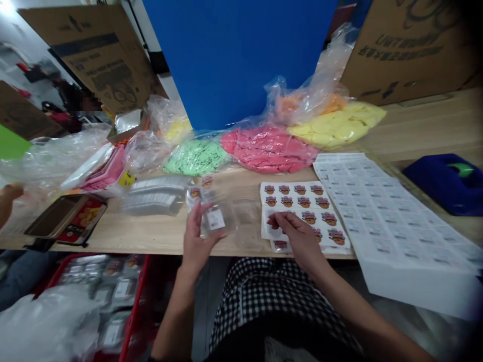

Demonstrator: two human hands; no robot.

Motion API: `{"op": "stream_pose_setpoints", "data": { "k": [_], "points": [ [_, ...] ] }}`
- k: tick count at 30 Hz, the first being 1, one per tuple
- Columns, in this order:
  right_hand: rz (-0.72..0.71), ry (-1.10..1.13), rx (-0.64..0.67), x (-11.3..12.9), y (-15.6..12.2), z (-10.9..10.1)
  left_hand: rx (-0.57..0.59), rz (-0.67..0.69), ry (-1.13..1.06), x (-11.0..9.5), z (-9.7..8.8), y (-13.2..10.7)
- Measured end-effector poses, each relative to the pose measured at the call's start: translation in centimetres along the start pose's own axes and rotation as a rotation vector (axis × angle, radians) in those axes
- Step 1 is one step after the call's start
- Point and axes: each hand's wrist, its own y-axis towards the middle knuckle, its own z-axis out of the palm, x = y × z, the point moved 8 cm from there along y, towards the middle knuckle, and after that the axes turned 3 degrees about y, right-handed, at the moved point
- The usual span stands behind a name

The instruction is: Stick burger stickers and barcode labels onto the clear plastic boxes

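Note:
My left hand [198,239] is closed round a small clear plastic box [217,220] with a white label on it, held just above the table's front edge. My right hand [296,231] has its fingertips pinched together over the left part of a sheet of round cartoon stickers [329,219]. What those fingertips hold, if anything, is too small to make out. Between my hands lies a clear plastic piece [245,226]. Two small clear boxes with cartoon stickers [194,193] stand behind my left hand.
Bags of green [196,156], pink [269,149] and yellow pieces [337,124] line the back. Label sheets [385,211] and a blue tape dispenser [445,183] lie right. Leftward are stacked clear plastic pieces [154,196], a tray [64,216], a red crate [132,322] and another person's hand [9,201].

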Motion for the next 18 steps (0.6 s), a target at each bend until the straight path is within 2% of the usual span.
{"op": "stream_pose_setpoints", "data": {
  "k": [2, 5, 7, 9, 12, 14, 15, 16, 17, 18],
  "points": [
    [-0.042, -0.021, -0.037, -0.2, 0.2, -1.6, -0.024, -0.012, 0.121, 0.2, -2.8, 0.8],
    [-0.089, -0.05, -0.102, -0.5, 0.1, -4.1, 0.003, -0.082, 0.286, 2.4, -5.5, 1.7],
    [-0.112, -0.094, -0.151, -0.3, -0.1, -6.0, 0.073, -0.135, 0.372, 4.0, -6.1, 2.1],
    [-0.124, -0.128, -0.213, 0.0, -0.4, -8.0, 0.132, -0.166, 0.454, 4.8, -6.2, 2.2],
    [-0.143, -0.145, -0.327, 0.6, -1.0, -12.0, 0.093, -0.107, 0.606, 3.1, -6.0, 2.5],
    [-0.18, -0.181, -0.412, 1.2, -1.7, -15.1, -0.005, -0.025, 0.656, 0.7, -4.8, 2.4],
    [-0.201, -0.216, -0.454, 1.5, -2.1, -16.7, -0.045, -0.008, 0.63, -0.3, -3.7, 2.2],
    [-0.22, -0.26, -0.496, 1.7, -2.6, -18.4, -0.049, -0.027, 0.565, -0.9, -2.0, 1.9],
    [-0.236, -0.306, -0.541, 1.9, -3.1, -20.0, -0.001, -0.087, 0.47, -0.9, 0.4, 1.3],
    [-0.248, -0.354, -0.587, 2.0, -3.7, -21.6, 0.098, -0.179, 0.361, -0.5, 3.6, 0.4]
  ]
}}
